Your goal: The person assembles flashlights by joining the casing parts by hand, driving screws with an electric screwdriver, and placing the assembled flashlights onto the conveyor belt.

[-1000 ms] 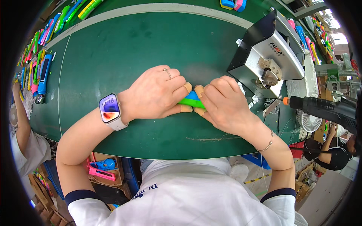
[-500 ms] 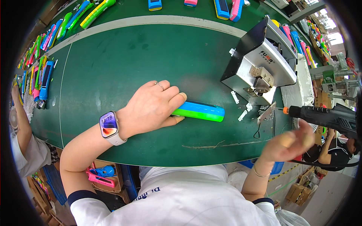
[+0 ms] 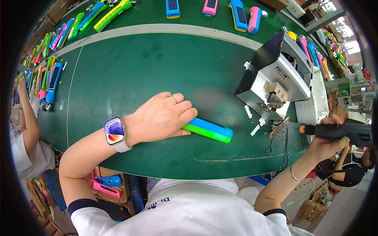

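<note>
Grips blue-green casing with left hand over green bench; clasps black power driver with right hand.

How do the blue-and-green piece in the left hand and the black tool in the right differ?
The blue-and-green piece is brightly coloured; the black tool is dark with an orange tip. The piece is bar-shaped, while the tool narrows toward that tip. Both are long and held.
</note>
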Available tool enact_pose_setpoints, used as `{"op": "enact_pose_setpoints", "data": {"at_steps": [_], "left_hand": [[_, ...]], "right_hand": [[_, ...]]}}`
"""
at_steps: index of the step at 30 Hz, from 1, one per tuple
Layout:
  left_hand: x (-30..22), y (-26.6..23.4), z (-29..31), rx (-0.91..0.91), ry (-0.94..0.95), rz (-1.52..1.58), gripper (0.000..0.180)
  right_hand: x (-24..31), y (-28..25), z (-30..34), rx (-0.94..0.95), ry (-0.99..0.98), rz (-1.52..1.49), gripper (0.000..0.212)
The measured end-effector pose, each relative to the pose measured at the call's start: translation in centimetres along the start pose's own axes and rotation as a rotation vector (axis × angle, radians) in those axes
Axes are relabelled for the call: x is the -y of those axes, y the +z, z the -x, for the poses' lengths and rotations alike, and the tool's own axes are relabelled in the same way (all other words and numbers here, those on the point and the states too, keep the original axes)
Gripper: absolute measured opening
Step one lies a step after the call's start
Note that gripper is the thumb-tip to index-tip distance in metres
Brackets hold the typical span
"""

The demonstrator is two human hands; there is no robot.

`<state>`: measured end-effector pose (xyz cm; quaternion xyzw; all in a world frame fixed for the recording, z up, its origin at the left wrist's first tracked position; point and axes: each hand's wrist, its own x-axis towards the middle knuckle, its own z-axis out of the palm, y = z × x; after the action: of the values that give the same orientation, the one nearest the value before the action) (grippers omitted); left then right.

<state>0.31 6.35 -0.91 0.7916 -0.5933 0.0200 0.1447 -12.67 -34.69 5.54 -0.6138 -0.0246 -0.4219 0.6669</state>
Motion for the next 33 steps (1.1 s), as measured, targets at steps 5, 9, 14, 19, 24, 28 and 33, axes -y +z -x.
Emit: {"op": "enact_pose_setpoints", "data": {"at_steps": [5, 9, 14, 19, 24, 28, 33], "left_hand": [[0.1, 0.5, -0.1, 0.012, 0.0, -0.016, 0.037], [0.2, 0.3, -0.2, 0.039, -0.007, -0.003, 0.037], [0.0, -0.2, -0.5, 0.082, -0.046, 0.05, 0.041], [0.5, 0.2, -0.3, 0.049, -0.028, 0.047, 0.041], [1.1, -0.1, -0.6, 0.063, 0.035, 0.071, 0.04], [3.7, -0.1, -1.3, 0.022, 0.128, -0.03, 0.035], [14.5, -3.0, -3.9, -0.382, 0.025, -0.5, 0.032]], "right_hand": [[-0.7, 3.5, 2.3, 0.078, -0.008, 0.055, 0.086], [-0.7, 5.6, 3.2, 0.093, -0.062, 0.166, 0.085], [-0.5, 7.6, 3.6, 0.01, -0.121, 0.231, 0.083], [-0.1, 5.9, 3.9, 0.12, -0.008, 0.102, 0.083], [-0.3, 6.4, 4.5, 0.005, 0.007, 0.046, 0.083], [-0.7, 6.3, 5.1, 0.03, 0.022, 0.043, 0.084], [-0.9, 6.9, 5.3, 0.074, -0.027, 0.016, 0.086]]}}
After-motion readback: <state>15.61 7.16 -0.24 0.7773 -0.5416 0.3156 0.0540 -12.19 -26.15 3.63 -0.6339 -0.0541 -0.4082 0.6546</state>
